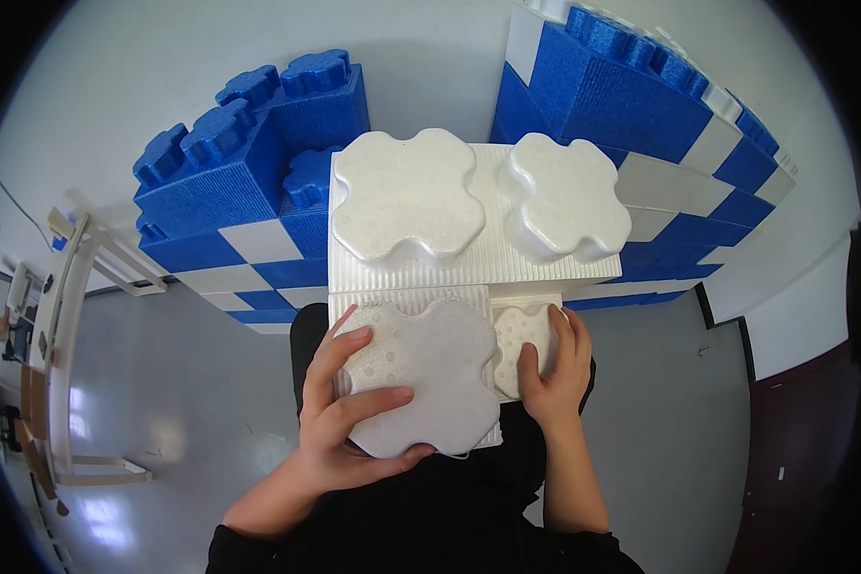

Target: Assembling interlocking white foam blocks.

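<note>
A large white foam building block (pixel 440 364) with a four-lobed knob lies right in front of my body. My left hand (pixel 349 421) grips that knob from its left side, fingers spread over the top and thumb along the near edge. To its right, a lower white foam knob (pixel 513 359) shows partly. My right hand (pixel 557 383) clasps its right side, thumb on the near face and fingers curled round the edge. Just beyond, another long white block (pixel 407 275) carries two similar knobs. The undersides of these blocks are hidden.
Stacked blue and white foam blocks form a stepped wall at the left (pixel 210 191) and a taller one at the right (pixel 631 105). A white table frame (pixel 72 354) stands far left. A dark red door panel (pixel 794 459) is at the lower right.
</note>
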A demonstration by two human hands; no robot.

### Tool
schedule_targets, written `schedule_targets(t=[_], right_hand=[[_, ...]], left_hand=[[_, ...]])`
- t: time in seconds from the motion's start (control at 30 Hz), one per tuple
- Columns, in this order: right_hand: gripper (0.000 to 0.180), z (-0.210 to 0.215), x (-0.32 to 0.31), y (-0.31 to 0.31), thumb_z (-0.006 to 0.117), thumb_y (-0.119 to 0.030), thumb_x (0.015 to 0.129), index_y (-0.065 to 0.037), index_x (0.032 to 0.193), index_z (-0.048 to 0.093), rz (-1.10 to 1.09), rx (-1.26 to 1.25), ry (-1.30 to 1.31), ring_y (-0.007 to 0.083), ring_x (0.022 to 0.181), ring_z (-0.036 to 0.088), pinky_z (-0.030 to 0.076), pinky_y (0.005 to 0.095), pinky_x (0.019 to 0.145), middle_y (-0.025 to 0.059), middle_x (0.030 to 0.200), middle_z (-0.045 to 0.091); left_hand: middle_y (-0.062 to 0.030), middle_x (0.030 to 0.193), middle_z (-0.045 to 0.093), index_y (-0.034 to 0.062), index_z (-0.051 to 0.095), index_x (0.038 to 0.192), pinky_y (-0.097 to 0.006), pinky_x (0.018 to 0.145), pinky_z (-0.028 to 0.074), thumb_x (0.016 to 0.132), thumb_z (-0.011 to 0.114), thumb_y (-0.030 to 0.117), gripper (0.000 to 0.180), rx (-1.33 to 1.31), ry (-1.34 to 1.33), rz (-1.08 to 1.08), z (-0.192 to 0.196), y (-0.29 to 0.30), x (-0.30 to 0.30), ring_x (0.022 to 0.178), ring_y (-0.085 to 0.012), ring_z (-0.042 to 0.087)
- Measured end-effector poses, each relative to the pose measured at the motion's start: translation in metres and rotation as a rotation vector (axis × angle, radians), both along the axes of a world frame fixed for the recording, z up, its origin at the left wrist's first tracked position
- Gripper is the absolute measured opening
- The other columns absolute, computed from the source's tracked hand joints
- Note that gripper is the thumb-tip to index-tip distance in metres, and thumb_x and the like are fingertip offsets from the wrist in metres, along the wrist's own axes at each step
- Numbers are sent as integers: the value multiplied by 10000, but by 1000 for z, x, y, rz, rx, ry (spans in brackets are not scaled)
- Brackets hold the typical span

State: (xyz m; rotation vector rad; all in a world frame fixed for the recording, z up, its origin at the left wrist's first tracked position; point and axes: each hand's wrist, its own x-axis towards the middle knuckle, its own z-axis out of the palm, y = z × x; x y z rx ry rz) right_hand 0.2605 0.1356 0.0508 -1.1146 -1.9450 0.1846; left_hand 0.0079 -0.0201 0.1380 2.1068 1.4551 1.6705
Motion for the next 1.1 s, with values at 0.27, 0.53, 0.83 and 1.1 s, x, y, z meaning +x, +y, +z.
schedule_targets(t=[0.27,0.53,0.83,1.1], right_hand=[[616,1,0,-1,755,-219,879,3,1436,612,-7,-6,-3,466,1258,596,501,509,1057,302,1418,569],[621,0,0,1,757,-220,878,0,1440,609,-4,-10,-2,464,1262,594,499,507,1060,298,1425,565],[612,0,0,0,757,-221,881,1,1433,616,-2,-2,5,465,1248,603,505,506,1051,299,1418,572],[614,1,0,0,757,-221,879,0,1435,616,-6,-16,2,466,1255,599,503,505,1058,298,1420,572]], left_hand=[[-277,1532,453,124,719,1183,-748,1205,331,609,1025,242,662,1,3,5,-1,0,0,1464,-519,461],[-274,1531,454,127,721,1177,-747,1208,327,619,1022,247,645,7,1,4,-1,1,0,1463,-497,470],[-271,1512,467,130,723,1159,-750,1205,331,630,1019,255,619,9,-3,4,-1,0,0,1471,-475,465],[-263,1507,471,125,721,1144,-750,1207,327,633,1021,255,607,15,2,1,0,1,-1,1468,-466,470]])
